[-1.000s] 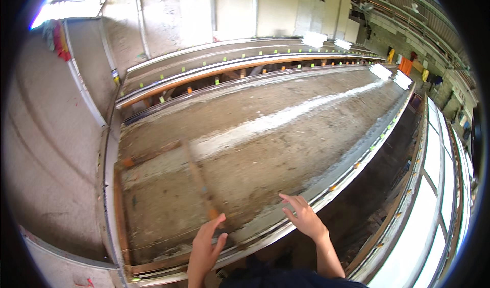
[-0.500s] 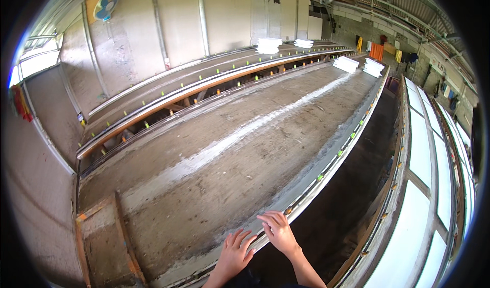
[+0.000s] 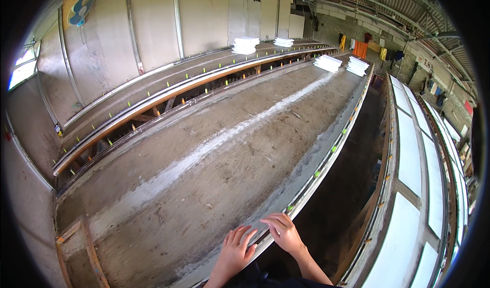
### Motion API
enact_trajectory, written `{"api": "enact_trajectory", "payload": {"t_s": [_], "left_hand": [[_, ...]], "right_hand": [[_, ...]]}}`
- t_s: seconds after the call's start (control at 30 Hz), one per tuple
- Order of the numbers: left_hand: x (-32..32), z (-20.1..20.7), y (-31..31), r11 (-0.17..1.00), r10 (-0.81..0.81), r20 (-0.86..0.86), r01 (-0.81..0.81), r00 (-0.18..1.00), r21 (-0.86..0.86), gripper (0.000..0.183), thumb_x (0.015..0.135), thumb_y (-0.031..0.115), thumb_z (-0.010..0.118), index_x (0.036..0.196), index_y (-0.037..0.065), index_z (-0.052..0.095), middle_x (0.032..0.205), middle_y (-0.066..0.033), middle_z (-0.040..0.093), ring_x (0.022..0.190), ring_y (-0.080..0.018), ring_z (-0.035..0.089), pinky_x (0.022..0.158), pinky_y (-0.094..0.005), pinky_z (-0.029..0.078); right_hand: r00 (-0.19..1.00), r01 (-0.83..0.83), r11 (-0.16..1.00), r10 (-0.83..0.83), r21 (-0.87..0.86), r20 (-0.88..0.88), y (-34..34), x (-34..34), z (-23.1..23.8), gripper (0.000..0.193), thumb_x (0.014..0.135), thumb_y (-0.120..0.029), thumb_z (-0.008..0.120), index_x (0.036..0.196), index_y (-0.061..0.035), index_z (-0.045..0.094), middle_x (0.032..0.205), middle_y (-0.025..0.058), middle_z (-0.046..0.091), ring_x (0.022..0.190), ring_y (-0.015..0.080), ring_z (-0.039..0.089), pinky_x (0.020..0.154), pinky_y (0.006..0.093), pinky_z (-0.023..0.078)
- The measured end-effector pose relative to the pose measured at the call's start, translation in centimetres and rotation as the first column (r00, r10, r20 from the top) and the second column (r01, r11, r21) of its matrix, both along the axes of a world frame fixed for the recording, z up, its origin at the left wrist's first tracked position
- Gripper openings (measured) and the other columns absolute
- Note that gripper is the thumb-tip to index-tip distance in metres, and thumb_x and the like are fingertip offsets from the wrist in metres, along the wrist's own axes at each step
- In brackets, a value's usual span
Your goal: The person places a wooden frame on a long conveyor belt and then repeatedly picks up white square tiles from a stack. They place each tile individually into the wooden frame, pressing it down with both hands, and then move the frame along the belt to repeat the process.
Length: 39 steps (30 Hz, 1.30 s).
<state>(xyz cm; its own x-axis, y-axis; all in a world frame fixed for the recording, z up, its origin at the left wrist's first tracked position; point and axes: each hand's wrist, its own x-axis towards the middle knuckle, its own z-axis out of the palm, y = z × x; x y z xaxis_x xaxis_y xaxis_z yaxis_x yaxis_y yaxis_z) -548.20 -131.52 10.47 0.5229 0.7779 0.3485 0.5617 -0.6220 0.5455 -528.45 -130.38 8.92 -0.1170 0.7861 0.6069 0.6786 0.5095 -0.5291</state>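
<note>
My left hand (image 3: 236, 248) is over the near edge of a long grey-brown table (image 3: 219, 186), its fingers apart and nothing in them. Close by on the right, my right hand (image 3: 287, 234) hovers at the table's pale rail (image 3: 308, 188), with fingers loosely bent and a gap by the thumb. No object shows in it. I cannot tell whether either hand touches the rail. Small green pegs (image 3: 317, 174) line this rail. A whitish streak runs lengthwise along the tabletop.
White stacked sheets (image 3: 327, 63) stand at the table's far end. A wooden frame (image 3: 91, 252) lies at the near left corner. Beyond a dark aisle (image 3: 326, 226) on the right, another long table carries white panels (image 3: 395, 237). A second pegged table (image 3: 168, 86) runs along the left wall.
The view has turned slightly right, so the tables and stacks sit farther left in the picture. Both hands stay by the rail; the right hand's fingers are drawn a little closer together.
</note>
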Motion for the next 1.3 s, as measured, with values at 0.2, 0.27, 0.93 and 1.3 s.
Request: {"api": "enact_trajectory", "payload": {"t_s": [0.2,0.27,0.93,1.3], "left_hand": [[10.2,0.2,4.2,0.999,-0.002,0.046,0.0,0.999,0.04,0.039,0.084,0.015,0.061,0.122,0.009,0.054,0.127,-0.0122,0.051,0.119,-0.0324,0.047,0.098,-0.0443,0.039],[15.0,0.3,5.4,0.999,0.004,0.056,-0.006,0.998,0.038,0.039,0.084,0.013,0.061,0.122,0.009,0.054,0.126,-0.0119,0.052,0.118,-0.0319,0.048,0.098,-0.044,0.039],[47.0,-2.7,23.3,0.99,0.122,-0.263,-0.1,0.957,0.096,0.066,0.083,0.035,0.064,0.137,0.01,0.036,0.142,-0.0129,0.033,0.136,-0.0333,0.026,0.107,-0.0587,0.02],[62.4,-3.3,33.3,0.984,0.153,-0.209,-0.169,0.966,-0.062,0.064,0.085,0.045,0.06,0.137,0.015,0.039,0.141,-0.011,0.035,0.135,-0.0326,0.028,0.105,-0.0608,0.023]], "right_hand": [[0.999,-0.029,0.998,0.031,0.053,-0.028,4.3,11.7,-0.7,0.03,0.072,0.008,0.061,0.098,-0.0068,0.066,0.095,0.0068,0.064,0.089,0.025,0.06,0.08,0.0365,0.048],[0.998,-0.055,0.998,0.054,0.035,0.013,5.3,16.6,-0.5,0.03,0.073,0.007,0.061,0.1,-0.0061,0.066,0.094,0.0077,0.064,0.089,0.0252,0.06,0.082,0.0362,0.048],[0.985,0.062,0.998,-0.062,0.002,0.159,23.5,50.6,-2.3,0.057,0.084,-0.037,0.064,0.13,-0.0081,0.046,0.128,0.0159,0.041,0.126,0.0349,0.036,0.107,0.0537,0.026],[0.967,-0.032,0.997,0.049,-0.073,0.249,34.5,67.4,-1.7,0.042,0.08,-0.026,0.069,0.117,-0.0086,0.058,0.116,0.0091,0.053,0.118,0.0283,0.047,0.104,0.0518,0.031]]}}
